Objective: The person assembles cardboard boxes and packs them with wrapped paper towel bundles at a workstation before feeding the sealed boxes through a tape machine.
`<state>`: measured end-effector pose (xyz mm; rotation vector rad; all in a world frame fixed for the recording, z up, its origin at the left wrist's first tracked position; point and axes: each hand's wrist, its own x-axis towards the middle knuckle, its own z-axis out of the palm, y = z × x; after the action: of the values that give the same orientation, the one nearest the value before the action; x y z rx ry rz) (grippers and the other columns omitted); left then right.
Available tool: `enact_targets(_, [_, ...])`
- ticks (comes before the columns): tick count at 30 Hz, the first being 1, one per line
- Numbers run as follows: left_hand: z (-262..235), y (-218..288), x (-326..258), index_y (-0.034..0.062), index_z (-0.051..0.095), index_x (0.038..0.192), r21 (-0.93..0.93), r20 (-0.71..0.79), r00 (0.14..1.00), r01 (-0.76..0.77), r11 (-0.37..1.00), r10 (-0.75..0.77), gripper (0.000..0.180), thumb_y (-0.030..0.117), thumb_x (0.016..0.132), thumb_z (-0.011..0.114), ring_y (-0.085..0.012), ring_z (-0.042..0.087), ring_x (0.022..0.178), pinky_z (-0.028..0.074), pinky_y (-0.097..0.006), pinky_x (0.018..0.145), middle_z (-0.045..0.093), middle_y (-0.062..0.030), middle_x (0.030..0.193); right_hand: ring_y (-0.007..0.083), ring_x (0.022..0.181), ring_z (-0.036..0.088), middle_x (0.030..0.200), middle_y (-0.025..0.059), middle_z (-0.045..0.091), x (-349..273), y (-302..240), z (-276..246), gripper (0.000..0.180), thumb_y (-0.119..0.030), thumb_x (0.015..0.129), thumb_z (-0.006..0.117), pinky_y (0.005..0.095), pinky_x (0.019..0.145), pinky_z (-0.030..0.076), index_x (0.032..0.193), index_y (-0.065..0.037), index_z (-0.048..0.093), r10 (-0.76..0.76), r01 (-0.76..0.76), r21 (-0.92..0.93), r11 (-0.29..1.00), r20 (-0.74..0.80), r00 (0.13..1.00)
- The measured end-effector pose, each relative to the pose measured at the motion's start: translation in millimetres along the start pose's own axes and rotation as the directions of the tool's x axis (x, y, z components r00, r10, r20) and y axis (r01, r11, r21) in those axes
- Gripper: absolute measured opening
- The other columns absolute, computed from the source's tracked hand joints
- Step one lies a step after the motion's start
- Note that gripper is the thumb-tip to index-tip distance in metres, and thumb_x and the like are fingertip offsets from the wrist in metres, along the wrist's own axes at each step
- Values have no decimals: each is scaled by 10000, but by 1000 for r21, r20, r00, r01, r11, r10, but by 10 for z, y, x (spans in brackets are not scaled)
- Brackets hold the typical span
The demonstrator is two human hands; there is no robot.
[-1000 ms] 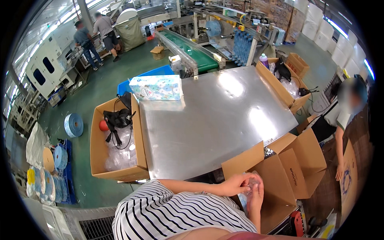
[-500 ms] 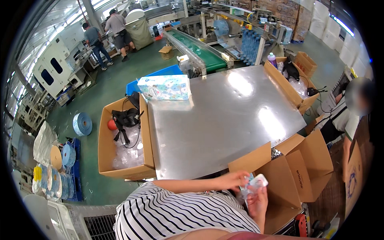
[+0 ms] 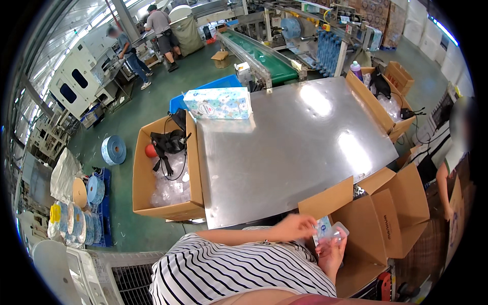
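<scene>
Clear plastic packet (image 3: pixel 331 234) is grasped by both the left hand (image 3: pixel 295 227) and right hand (image 3: pixel 331 254) beside the open carton (image 3: pixel 376 223), nothing yet set on the steel bench (image 3: pixel 284 147).

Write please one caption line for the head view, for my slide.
Both hands, left hand and right hand, hold a small clear plastic pack beside an open cardboard box and steel table.

The single head view looks steeply down from above the person's striped chest, with the steel tabletop (image 3: pixel 300 147) spreading just ahead and the hands close under the lens at the lower right. It faces out across the tabletop toward the far green conveyor (image 3: pixel 259 56). The fisheye bends straight edges near the rim, taking in the floor to the left and open cardboard boxes (image 3: pixel 386 218) on the near right.
</scene>
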<state>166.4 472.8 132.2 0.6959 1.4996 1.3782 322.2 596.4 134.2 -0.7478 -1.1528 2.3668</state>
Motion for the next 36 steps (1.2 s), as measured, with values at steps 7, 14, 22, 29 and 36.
enact_targets(7, [-2006,-5,-566,23,626,944,419,-887,170,-97,903,430,169,163,855,653,-142,578,821,466,-290,729,631,-40,874,156,564,554,765,111,610,5,-104,-41,418,-301,928,557,248,530,440,1268,-123,391,8,-18,-72,997,-134,991])
enact_targets(14, [-2852,-156,-1812,7,485,1255,38,-877,-327,684,729,353,679,430,771,707,-385,356,1259,333,-460,1020,439,-207,1321,154,587,569,773,108,623,142,-114,66,401,-278,934,552,253,556,451,1261,-114,387,74,-72,-122,990,5,997])
enact_targets(22, [-1140,22,-386,73,395,1369,393,-371,863,-188,900,342,485,243,942,549,-218,506,1165,418,-386,980,537,-125,1241,138,621,567,773,101,629,170,-163,195,400,-186,921,566,247,596,456,1259,-87,377,279,-130,-481,867,253,926])
enact_targets(29, [-134,199,233,48,534,1231,59,428,890,-201,978,157,322,187,941,550,-134,563,927,483,-301,819,611,-63,997,123,657,557,797,87,621,13,-303,23,402,-122,925,533,259,630,472,1284,-70,360,294,-132,-511,850,252,922])
enact_targets(36, [-4,108,645,57,611,1135,114,275,961,-14,993,-18,234,106,909,577,-62,548,734,472,-210,650,613,2,878,59,619,502,754,-14,570,-268,-390,-342,542,-201,912,593,214,567,441,1399,-120,370,194,-133,-505,853,69,979])
